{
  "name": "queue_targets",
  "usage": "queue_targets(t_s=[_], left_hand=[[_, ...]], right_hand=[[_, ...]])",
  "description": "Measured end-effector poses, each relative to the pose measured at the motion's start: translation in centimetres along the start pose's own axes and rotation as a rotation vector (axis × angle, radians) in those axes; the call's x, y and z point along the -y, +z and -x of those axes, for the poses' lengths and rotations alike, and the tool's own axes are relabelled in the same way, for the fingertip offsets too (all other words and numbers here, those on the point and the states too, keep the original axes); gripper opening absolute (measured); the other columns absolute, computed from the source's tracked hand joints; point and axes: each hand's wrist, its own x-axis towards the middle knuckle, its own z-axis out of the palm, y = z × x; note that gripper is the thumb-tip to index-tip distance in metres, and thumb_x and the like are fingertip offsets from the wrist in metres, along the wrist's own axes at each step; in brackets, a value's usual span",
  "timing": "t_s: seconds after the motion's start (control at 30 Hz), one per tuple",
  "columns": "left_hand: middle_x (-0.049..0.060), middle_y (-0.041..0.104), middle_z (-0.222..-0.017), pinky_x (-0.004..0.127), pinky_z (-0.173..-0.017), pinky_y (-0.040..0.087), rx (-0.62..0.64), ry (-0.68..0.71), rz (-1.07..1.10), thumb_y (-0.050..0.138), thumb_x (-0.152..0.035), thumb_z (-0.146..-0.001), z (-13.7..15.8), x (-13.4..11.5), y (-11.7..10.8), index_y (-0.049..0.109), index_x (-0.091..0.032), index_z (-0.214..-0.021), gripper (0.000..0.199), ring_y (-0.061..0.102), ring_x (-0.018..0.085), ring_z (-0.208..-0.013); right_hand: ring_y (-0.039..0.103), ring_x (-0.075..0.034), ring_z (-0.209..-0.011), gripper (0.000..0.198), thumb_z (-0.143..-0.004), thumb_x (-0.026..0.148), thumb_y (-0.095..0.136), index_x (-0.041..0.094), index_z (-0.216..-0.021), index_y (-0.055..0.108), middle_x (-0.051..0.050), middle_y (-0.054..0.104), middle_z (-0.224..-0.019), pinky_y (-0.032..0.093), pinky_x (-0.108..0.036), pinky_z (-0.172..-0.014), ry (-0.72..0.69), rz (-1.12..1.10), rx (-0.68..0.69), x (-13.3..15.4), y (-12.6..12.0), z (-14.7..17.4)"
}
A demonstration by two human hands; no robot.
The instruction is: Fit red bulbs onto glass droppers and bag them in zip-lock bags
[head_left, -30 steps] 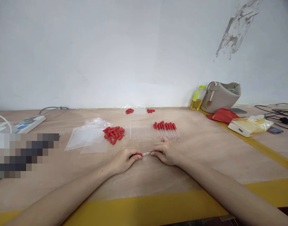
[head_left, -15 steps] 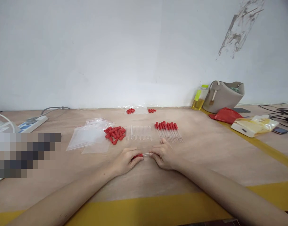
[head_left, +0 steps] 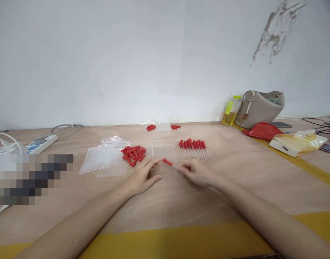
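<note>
My right hand [head_left: 193, 172] pinches the clear tube of a glass dropper [head_left: 168, 162], whose red rubber bulb points up and to the left. My left hand [head_left: 145, 177] is apart from it, thumb and fingers spread, with nothing between them. Just beyond the left hand lies a heap of loose red rubber bulbs [head_left: 132, 154]. Beside that heap is a row of bare glass tubes [head_left: 162, 151]. Farther right, several droppers with red bulbs [head_left: 192, 144] lie side by side, bulbs toward the wall.
Clear zip bags [head_left: 100, 160] lie at left, near a power strip [head_left: 43, 143]. Small groups of red bulbs [head_left: 151, 127] sit by the wall. At right stand a bottle [head_left: 231, 111] and a grey bag [head_left: 259, 109], with a red pouch [head_left: 262, 130] and a yellow-white packet [head_left: 297, 144] in front.
My left hand has let go of the red bulb and opened. My right hand has moved slightly right and now holds the dropper alone, its bulb tilted away from me.
</note>
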Motion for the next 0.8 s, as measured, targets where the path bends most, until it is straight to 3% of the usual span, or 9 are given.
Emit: queue_targets(t_s=[0.13,0.23,0.43,0.63,0.8], left_hand=[[0.007,0.058,-0.111,0.035,-0.084,0.044,0.054,0.036,0.017,0.049,-0.032,-0.082,0.0,0.3,0.2,0.057,-0.02,-0.107,0.029,0.053,0.021,-0.1],[0.007,0.059,-0.111,0.038,-0.091,0.041,0.088,0.052,0.022,0.047,-0.03,-0.083,-0.2,0.4,0.2,0.058,-0.019,-0.107,0.028,0.051,0.02,-0.105],[0.006,0.06,-0.111,0.039,-0.091,0.041,0.085,0.058,0.039,0.047,-0.03,-0.083,-0.2,0.4,0.2,0.058,-0.02,-0.108,0.029,0.052,0.02,-0.106],[0.006,0.06,-0.11,0.038,-0.091,0.041,0.09,0.061,0.039,0.048,-0.03,-0.083,-0.2,0.5,0.2,0.058,-0.02,-0.108,0.029,0.052,0.02,-0.106],[0.006,0.06,-0.111,0.036,-0.092,0.041,0.098,0.054,0.019,0.047,-0.031,-0.083,-0.2,0.6,0.3,0.058,-0.02,-0.108,0.029,0.052,0.019,-0.106]], right_hand=[[0.047,-0.009,-0.045,0.022,-0.074,0.025,0.046,0.014,-0.058,0.058,-0.004,0.063,-0.06,0.035,-0.021,-0.045,0.383,-0.344,-0.043,-3.2,-2.7,-1.6],[0.045,-0.009,-0.043,0.023,-0.07,0.027,0.05,0.015,-0.052,0.055,-0.003,0.06,-0.056,0.033,-0.021,-0.043,0.518,-0.251,-0.137,-4.4,-3.6,-3.3],[0.053,-0.014,-0.054,0.024,-0.068,0.032,0.049,0.018,-0.049,0.055,-0.002,0.056,-0.054,0.034,-0.023,-0.049,0.576,0.125,-0.22,-4.5,-2.1,-6.0],[0.057,-0.018,-0.064,0.03,-0.066,0.045,0.053,0.019,-0.051,0.058,-0.004,0.06,-0.062,0.038,-0.027,-0.056,0.57,0.191,-0.211,-5.0,-1.2,-6.1],[0.057,-0.017,-0.068,0.026,-0.066,0.045,0.055,0.021,-0.06,0.062,-0.004,0.064,-0.07,0.038,-0.026,-0.057,0.524,0.199,-0.284,-4.5,-1.3,-5.8]])
